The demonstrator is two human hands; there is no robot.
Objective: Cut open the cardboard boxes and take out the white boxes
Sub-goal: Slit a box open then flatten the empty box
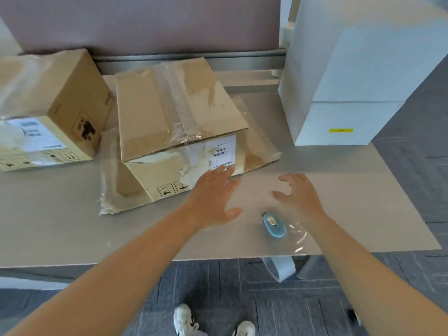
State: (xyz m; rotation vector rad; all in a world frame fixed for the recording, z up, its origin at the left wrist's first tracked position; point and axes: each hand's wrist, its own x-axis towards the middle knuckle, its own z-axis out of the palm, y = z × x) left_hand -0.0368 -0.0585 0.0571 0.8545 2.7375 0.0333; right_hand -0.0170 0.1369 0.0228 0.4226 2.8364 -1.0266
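two cardboard boxes on the table [339,190]: the near box [179,117] in front of us has its tape torn and ragged but its top flaps lie closed, and the far box [48,105] at the left edge looks sealed, so we judge the cutting barely begun, or half done at most. two white boxes [351,81] stand stacked at the right, perhaps already taken out, though we cannot tell. one blue cutter [273,225] lies unheld near the table edge; our left hand [213,197] is spread flat, fingertips touching the near box's front, and our right hand [299,198] hovers apart from it, open and loosely curled, empty.
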